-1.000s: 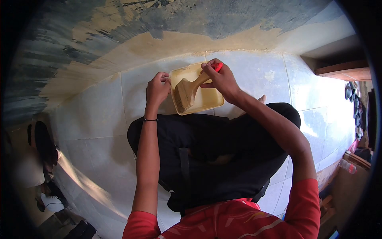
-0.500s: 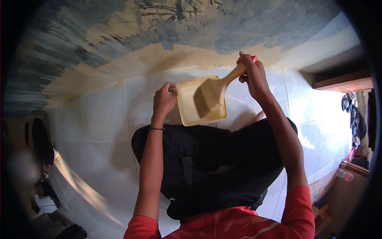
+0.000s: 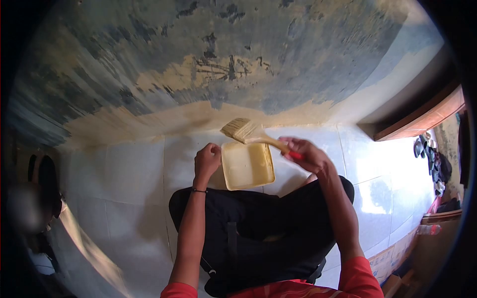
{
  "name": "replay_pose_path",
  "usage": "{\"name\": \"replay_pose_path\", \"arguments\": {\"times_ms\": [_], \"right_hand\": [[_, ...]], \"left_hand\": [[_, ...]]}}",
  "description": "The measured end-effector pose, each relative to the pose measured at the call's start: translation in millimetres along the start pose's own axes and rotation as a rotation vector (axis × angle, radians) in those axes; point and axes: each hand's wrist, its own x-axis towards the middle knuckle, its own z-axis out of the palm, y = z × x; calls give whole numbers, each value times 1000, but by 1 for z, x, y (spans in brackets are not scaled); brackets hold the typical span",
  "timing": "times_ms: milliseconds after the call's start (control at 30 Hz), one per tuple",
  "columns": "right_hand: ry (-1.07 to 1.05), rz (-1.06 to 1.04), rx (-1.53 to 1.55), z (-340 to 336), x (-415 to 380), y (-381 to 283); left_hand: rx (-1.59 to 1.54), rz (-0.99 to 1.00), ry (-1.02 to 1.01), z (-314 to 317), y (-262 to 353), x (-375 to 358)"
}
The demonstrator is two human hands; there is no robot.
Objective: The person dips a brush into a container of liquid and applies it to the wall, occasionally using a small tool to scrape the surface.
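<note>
My right hand (image 3: 309, 156) is wrapped round the red-tipped wooden handle of a wide paint brush (image 3: 243, 130). The bristles, coated in cream paint, point left toward the wall, just above the far edge of a square tray (image 3: 273, 182). Cream paint lies inside the tray, which sits on the tiled floor before my crossed legs. At the tray's left side is my left hand (image 3: 207, 160), fingers curled by its rim; whether they pinch the rim is hard to tell.
The wall (image 3: 223, 54) ahead is patchy grey with a cream band low down. A wooden furniture edge (image 3: 422, 119) juts out at the right. A plastic bottle (image 3: 428, 229) lies at the lower right, and dark objects stand at the left.
The brush has moved out from over the tray to its far edge, bristles now toward the wall. My right hand has turned with it. The view has tilted up toward the wall.
</note>
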Motion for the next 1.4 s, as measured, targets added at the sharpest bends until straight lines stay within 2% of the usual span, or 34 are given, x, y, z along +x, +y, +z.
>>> {"name": "replay_pose_path", "arguments": {"times_ms": [100,167,300,433,533,667,733,767,833,867,900,1000,1033,1100,1167,1233,1400], "right_hand": [[-250,70,42,-1,9,21],[-177,74,-19,6,10,31],[-115,157,34,19,8,37],[-232,170,149,24,11,47],[-82,184,116,36,9,55],[-3,166,170,40,11,55],[161,72,75,32,17,57],[164,72,78,26,20,58],[189,79,247,16,25,59],[205,224,343,13,29,57],[210,222,346,10,31,57],[399,141,368,23,28,46],[402,140,370,14,32,48],[263,145,407,-11,41,54],[281,138,445,-11,41,46],[282,87,435,-10,39,38],[250,65,389,-10,32,21]], "left_hand": [[26,-20,24,-5,1,-6],[39,10,91,-5,-4,-7],[68,-40,38,-8,-3,-11],[108,-58,-20,-4,-5,-10],[196,32,-18,-1,-11,-9],[220,9,-85,0,-12,-8],[203,-10,-84,1,-8,-8],[205,-9,-88,0,-5,-9],[173,-85,-116,-2,1,-10],[174,-83,-123,0,-2,-9],[197,-45,-118,0,-4,-8],[225,0,-121,1,-9,-7],[228,5,-124,1,-10,-7],[234,-3,-133,0,-10,-8],[240,-9,-140,-1,-6,-9],[205,-99,-182,-2,-1,-11],[247,-69,-188,2,-14,-9]]}}
